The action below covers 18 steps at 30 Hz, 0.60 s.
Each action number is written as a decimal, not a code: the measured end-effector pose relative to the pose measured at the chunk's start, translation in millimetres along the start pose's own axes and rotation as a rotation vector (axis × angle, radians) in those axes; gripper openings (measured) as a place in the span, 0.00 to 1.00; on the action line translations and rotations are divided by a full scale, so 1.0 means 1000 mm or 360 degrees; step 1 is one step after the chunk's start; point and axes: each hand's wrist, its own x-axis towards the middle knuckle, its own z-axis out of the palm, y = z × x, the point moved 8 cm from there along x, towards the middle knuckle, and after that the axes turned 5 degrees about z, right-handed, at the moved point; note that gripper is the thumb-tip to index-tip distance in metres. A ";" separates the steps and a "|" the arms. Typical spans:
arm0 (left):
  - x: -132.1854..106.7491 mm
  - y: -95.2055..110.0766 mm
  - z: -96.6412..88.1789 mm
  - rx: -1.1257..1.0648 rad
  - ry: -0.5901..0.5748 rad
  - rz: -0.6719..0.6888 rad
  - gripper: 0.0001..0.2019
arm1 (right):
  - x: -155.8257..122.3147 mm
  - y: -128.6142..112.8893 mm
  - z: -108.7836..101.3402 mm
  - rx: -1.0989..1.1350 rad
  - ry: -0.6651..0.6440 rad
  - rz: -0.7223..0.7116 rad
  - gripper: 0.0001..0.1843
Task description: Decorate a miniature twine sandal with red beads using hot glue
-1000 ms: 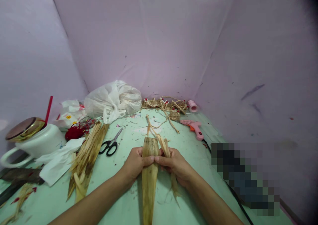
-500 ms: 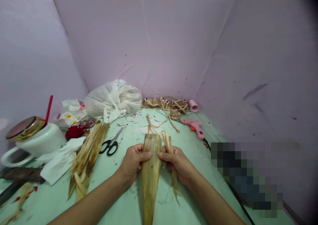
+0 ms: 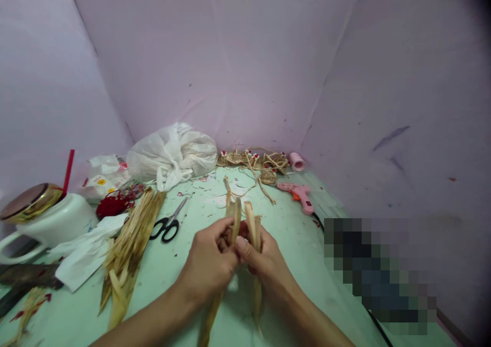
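Note:
Both hands meet over the green table (image 3: pixel 199 193) near its front edge. My left hand (image 3: pixel 209 262) pinches a long dried leaf strip (image 3: pixel 235 216) that stands up past the fingers and hangs down toward me. My right hand (image 3: pixel 264 260) is closed around a few narrower dried strips (image 3: pixel 252 227), its thumb pressing against the left hand's strip. The two hands touch.
A pile of dried leaf strips (image 3: pixel 130 245) lies to the left, black scissors (image 3: pixel 169 224) beside it. A pink glue gun (image 3: pixel 297 193), twine pieces (image 3: pixel 253 160) and a pink spool (image 3: pixel 296 161) sit at the back. White plastic bag (image 3: pixel 172 153), white mug (image 3: pixel 42 222), tissue (image 3: pixel 84 252) at left.
The wide flat leaf that lay between my hands is now folded or turned narrow and raised. Both hands have closed in together.

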 end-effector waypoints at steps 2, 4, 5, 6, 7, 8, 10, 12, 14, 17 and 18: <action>-0.006 0.007 0.016 0.0056 -0.0288 0.0067 0.18 | 0.002 0.007 0.001 0.0203 -0.0037 0.0036 0.19; -0.008 0.004 0.019 0.0039 -0.0390 0.0006 0.19 | 0.006 0.015 -0.005 0.0317 0.0007 0.0130 0.17; -0.005 -0.001 0.014 0.0009 -0.0315 -0.0051 0.18 | 0.008 0.020 -0.010 0.0349 0.0051 0.0186 0.17; -0.001 -0.005 0.004 -0.0012 -0.0174 -0.0098 0.16 | 0.010 0.023 -0.014 0.0373 0.0099 0.0240 0.17; 0.003 -0.010 -0.007 -0.0020 -0.0003 -0.0123 0.15 | 0.011 0.026 -0.018 0.0394 0.0142 0.0284 0.18; 0.006 -0.014 -0.017 -0.0020 0.0147 -0.0138 0.16 | 0.012 0.028 -0.021 0.0410 0.0183 0.0310 0.18; 0.011 -0.025 -0.025 -0.0045 0.0254 -0.0195 0.24 | 0.014 0.030 -0.025 0.0402 0.0248 0.0321 0.18; 0.011 -0.039 -0.013 -0.0206 0.0061 -0.0363 0.31 | 0.014 0.031 -0.026 0.0377 0.0266 0.0304 0.17; 0.005 -0.051 0.007 -0.0413 -0.0183 -0.0555 0.31 | 0.014 0.032 -0.026 0.0348 0.0266 0.0293 0.17; -0.001 -0.053 0.019 -0.0510 -0.0278 -0.0518 0.29 | 0.015 0.032 -0.023 0.0284 0.0243 0.0238 0.15; -0.001 -0.051 0.019 -0.0472 -0.0241 -0.0438 0.31 | 0.015 0.031 -0.022 0.0246 0.0245 0.0213 0.14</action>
